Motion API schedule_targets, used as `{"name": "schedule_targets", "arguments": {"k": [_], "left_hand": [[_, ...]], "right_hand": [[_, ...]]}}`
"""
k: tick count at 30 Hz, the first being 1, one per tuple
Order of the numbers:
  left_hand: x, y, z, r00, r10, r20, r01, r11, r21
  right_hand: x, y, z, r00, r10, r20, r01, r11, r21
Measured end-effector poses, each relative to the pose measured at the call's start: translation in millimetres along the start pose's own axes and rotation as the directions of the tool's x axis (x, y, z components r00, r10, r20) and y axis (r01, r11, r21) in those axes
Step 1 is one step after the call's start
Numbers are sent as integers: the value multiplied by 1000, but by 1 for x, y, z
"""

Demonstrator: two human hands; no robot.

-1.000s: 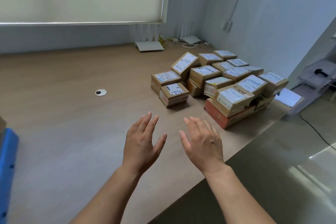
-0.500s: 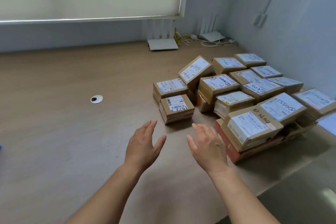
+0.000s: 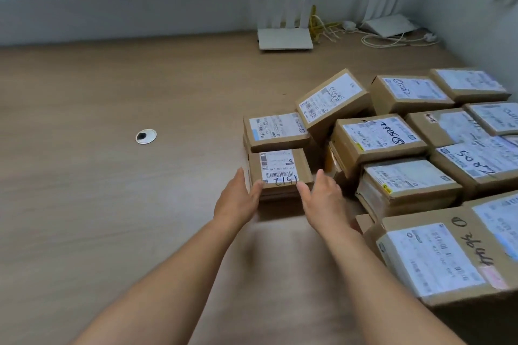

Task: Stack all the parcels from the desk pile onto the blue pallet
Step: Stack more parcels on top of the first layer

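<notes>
A small brown parcel (image 3: 280, 173) with a white label marked 1512 sits at the near left of the desk pile (image 3: 392, 148) of cardboard parcels. My left hand (image 3: 238, 199) lies against its left side, fingers straight, thumb tip on the top near corner. My right hand (image 3: 322, 199) flanks its right side the same way, thumb on the top edge. The parcel rests on the wooden desk (image 3: 112, 204). The blue pallet is out of view.
Another labelled parcel (image 3: 276, 130) sits right behind the small one, and a tilted one (image 3: 332, 101) leans beside it. A large parcel (image 3: 437, 260) lies near right. A round cable grommet (image 3: 145, 136), white routers (image 3: 285, 42) and cables (image 3: 392, 36) lie by the back wall.
The view has moved closer and to the right, and the blue pallet's edge has left the frame. Both hands have reached forward from above the bare desk to either side of the 1512 parcel.
</notes>
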State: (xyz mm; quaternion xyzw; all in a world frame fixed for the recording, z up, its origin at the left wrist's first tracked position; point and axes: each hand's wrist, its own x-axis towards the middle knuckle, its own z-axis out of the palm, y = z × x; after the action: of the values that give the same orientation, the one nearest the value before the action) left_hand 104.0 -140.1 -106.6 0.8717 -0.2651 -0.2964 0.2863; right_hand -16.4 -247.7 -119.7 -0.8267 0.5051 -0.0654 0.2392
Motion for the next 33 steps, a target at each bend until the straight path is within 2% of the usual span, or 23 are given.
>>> {"name": "schedule_targets", "arguments": {"k": [4,7,10,17,24,33], "left_hand": [[14,-5,10,995,-95,40,100,979,-175],[14,-4,12,998,-56,38,63,972,-228],[10,-3,12,999,-14,32,22,963,-269],[-11,-5,6,1000,12,16,-6,950,-314],[-55,-18,-22,996,43,-81,-69,935,-348],[-128,-58,-71,980,48,-194,-117,926,-358]], "right_hand": [[15,3,9,990,71,124,-95,975,200],[12,5,15,986,86,142,-133,924,360],[7,7,17,983,109,148,-164,886,433],[-9,5,16,985,24,171,-90,916,390],[-41,-19,6,987,-120,103,76,933,352],[-115,-64,8,962,-273,26,247,903,351]]}}
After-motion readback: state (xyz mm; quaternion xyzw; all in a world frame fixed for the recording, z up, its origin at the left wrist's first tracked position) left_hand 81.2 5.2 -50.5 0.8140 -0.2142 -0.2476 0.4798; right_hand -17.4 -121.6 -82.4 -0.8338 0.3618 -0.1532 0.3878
